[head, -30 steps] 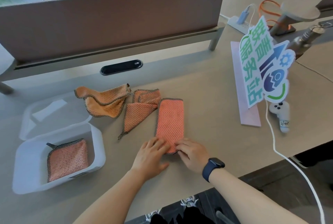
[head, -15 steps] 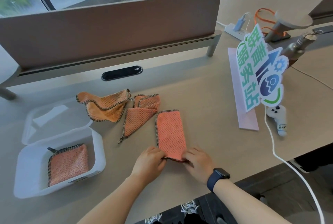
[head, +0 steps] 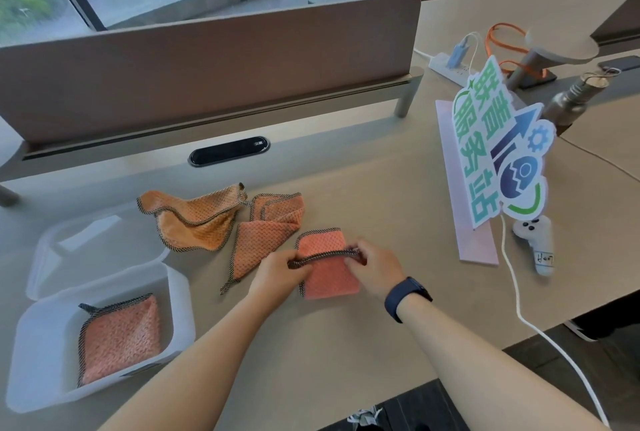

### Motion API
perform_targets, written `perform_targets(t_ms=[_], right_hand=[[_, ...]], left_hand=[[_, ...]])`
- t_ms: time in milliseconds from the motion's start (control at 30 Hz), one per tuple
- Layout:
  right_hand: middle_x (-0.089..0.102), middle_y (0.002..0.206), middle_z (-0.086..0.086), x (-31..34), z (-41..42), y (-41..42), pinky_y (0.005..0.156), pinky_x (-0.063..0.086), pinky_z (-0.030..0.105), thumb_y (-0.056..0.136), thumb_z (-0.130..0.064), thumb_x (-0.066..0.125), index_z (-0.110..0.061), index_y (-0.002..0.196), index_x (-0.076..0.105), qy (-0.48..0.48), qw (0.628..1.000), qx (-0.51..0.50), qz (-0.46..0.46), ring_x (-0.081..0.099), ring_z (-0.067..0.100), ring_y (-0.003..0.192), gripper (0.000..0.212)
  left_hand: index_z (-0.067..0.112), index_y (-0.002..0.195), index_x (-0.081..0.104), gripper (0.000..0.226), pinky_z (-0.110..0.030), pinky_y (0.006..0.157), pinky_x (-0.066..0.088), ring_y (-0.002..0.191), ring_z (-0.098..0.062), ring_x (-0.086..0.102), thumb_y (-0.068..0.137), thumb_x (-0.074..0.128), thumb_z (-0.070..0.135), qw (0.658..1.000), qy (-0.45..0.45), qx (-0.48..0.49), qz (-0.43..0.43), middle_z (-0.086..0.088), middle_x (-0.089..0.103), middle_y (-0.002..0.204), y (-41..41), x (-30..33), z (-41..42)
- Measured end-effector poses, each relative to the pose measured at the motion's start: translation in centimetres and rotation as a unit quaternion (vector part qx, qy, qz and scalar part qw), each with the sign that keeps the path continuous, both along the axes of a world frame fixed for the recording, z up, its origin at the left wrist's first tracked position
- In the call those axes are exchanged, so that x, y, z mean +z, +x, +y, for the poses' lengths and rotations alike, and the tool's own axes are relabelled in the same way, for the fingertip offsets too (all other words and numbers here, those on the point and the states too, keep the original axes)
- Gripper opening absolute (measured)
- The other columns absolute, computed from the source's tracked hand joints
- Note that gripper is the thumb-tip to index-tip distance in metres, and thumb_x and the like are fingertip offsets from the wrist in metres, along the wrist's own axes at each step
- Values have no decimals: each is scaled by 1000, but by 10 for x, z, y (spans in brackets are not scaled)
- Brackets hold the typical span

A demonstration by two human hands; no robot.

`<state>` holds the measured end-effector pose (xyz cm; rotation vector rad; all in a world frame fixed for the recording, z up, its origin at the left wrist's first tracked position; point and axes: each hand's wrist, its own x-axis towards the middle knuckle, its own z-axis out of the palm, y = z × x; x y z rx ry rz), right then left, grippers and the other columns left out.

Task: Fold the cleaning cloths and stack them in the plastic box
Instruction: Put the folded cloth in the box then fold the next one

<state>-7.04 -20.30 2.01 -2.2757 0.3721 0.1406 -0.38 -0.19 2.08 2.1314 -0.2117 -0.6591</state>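
An orange cleaning cloth (head: 327,280) lies on the desk, folded into a strip. My left hand (head: 278,273) and my right hand (head: 375,267) each pinch a near corner of it and hold its dark-trimmed edge raised over the middle of the strip. A white plastic box (head: 180,309) stands at the left with one folded cloth (head: 119,338) flat inside. Its lid (head: 69,250) lies open behind it. Two more cloths lie unfolded on the desk: a crumpled cloth (head: 194,217) and a triangular one (head: 263,236).
A tall sign (head: 498,153) on a pink base stands to the right, with a white controller (head: 536,245) and its cable (head: 516,295) beside it. A desk divider (head: 207,63) runs along the back. A power strip (head: 450,66) and a metal bottle (head: 575,98) sit further right.
Both hands have taken hold of the strip's near end and lifted it up and away from me, folding it over the middle of the cloth. The view has also shifted slightly.
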Motion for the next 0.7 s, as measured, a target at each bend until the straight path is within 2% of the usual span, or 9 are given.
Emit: perform_targets(t_ms=[67,167,333,433,533,700], right_hand=[[66,83,-10,-2,-1,16,67,46,29,86,-23,62,-25,104,61,26,999,-28,23,60,14,78,18],[68,88,-4,-9,-2,34,75,51,34,88,-28,59,-25,101,63,49,995,-49,66,63,16,82,14],[67,90,-1,-24,-6,57,72,50,35,89,-35,54,-19,92,65,-2,994,-50,99,61,18,81,19],[64,86,-2,-30,-9,66,62,42,31,89,-38,54,-17,85,61,-30,991,-54,122,59,19,78,22],[56,70,-5,-33,-8,69,50,30,28,88,-38,56,-19,74,54,-58,988,-55,133,54,20,70,24],[59,76,-4,-40,-6,72,60,35,29,87,-43,56,-20,79,56,-74,982,-81,154,55,20,73,25]], left_hand=[[24,80,67,4,-33,65,53,61,-9,60,81,71,25,1000,9,18,-6,7,68,70,10,-3,-5],[25,81,65,7,-32,62,51,70,-12,63,83,69,30,998,31,50,-17,8,67,76,23,-12,-13],[23,85,67,14,-34,70,49,78,-13,62,84,65,37,994,55,89,-17,7,68,83,39,-28,-23],[18,75,65,22,-35,67,49,74,-15,61,83,65,39,991,78,104,-13,5,67,75,48,-35,-27],[20,64,53,31,-34,64,45,70,-17,58,81,65,42,988,103,116,-7,3,63,70,52,-39,-30],[18,63,44,37,-32,56,42,61,-16,53,82,63,44,983,136,118,-25,4,56,63,51,-42,-33]])
